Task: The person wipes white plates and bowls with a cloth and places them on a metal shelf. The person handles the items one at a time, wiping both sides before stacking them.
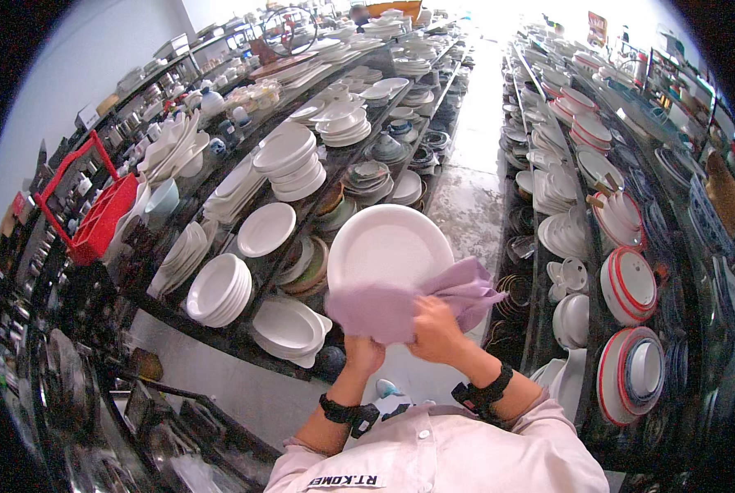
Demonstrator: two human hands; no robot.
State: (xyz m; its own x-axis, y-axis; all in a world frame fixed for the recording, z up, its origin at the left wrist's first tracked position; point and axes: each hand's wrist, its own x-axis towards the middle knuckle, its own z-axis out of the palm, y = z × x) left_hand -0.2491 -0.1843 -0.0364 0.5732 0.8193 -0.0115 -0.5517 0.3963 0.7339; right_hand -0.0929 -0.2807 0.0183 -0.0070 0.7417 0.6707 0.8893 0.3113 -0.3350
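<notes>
A round white plate (391, 246) is held up in front of me, its face tilted toward me. A mauve cloth (373, 311) lies across its lower part and hangs out to the right in folds. My left hand (364, 356) is at the plate's near edge, its fingers mostly hidden by the cloth. Bunched cloth is in my right hand (438, 330), pressed against the plate's lower right; this area is slightly blurred.
On the left rack are a plate stack (219, 289), oval dishes (290, 330), taller plates (290, 160) and a red carrier (102, 215). Red-rimmed dishes (629, 286) line the right rack. A narrow concrete aisle (466, 191) runs between the racks.
</notes>
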